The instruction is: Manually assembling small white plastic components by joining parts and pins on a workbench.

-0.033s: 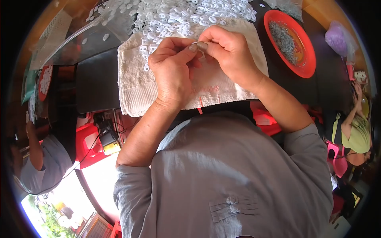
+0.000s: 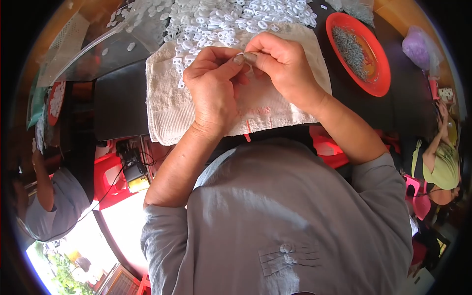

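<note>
Between the pinched fingertips of the left hand (image 2: 214, 88) and right hand (image 2: 282, 66) sits one small white piece (image 2: 244, 58), gripped narrowly above the towel (image 2: 167, 113), which likely keeps the loose white pieces (image 2: 231, 19) from rolling. A red dish (image 2: 381, 83) of metal bits (image 2: 351, 46) lies near the right hand.

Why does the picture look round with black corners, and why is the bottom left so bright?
In the head view, the fisheye lens bends straight edges, so the dark table curves and the corners go black. Daylight washes out the lower left, while the left hand, the right hand and the white towel are evenly lit and sharp. The people at the rim look squeezed.
</note>
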{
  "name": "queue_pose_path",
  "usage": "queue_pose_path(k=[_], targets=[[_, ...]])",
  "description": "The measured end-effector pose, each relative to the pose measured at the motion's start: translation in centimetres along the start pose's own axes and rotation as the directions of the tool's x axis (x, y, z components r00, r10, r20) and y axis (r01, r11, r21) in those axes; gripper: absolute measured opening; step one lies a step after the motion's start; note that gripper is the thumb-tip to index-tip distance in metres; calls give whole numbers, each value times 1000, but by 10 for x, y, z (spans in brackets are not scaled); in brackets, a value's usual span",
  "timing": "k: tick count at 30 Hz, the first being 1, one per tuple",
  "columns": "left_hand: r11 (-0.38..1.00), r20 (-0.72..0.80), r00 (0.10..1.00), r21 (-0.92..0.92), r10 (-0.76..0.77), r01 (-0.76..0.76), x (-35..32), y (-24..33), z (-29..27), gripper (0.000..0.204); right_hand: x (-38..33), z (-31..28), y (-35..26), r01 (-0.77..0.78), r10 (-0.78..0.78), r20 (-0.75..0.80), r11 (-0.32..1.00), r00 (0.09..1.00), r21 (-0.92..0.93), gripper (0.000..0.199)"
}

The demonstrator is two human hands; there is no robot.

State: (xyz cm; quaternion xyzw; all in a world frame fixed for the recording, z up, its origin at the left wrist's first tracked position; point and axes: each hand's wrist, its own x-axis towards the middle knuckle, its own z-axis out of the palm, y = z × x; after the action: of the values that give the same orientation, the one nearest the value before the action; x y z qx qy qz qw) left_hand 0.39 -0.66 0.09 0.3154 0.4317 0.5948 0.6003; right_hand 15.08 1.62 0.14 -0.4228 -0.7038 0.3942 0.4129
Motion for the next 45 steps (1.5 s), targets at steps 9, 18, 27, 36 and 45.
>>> queue_pose_path(k=[9,18,27,36,45], targets=[[997,19,999,70,39,-40,0,-1,1,8,5,-11,4,-42,42,-9,997,999,72,7],[968,99,992,229,78,-99,2,8,0,9,4,-13,1,31,-31,-3,999,1000,-10,4],[969,69,998,244,8,-25,2,4,-3,6,1,-10,4,76,-79,-27,991,996,-109,4],[991,21,999,128,36,-38,0,-4,-2,4,-2,1,4,-75,75,6,983,997,167,6],[985,59,998,173,1,-12,1,6,-11,10,19,-48,-3,-82,94,-148,993,984,90,11]])
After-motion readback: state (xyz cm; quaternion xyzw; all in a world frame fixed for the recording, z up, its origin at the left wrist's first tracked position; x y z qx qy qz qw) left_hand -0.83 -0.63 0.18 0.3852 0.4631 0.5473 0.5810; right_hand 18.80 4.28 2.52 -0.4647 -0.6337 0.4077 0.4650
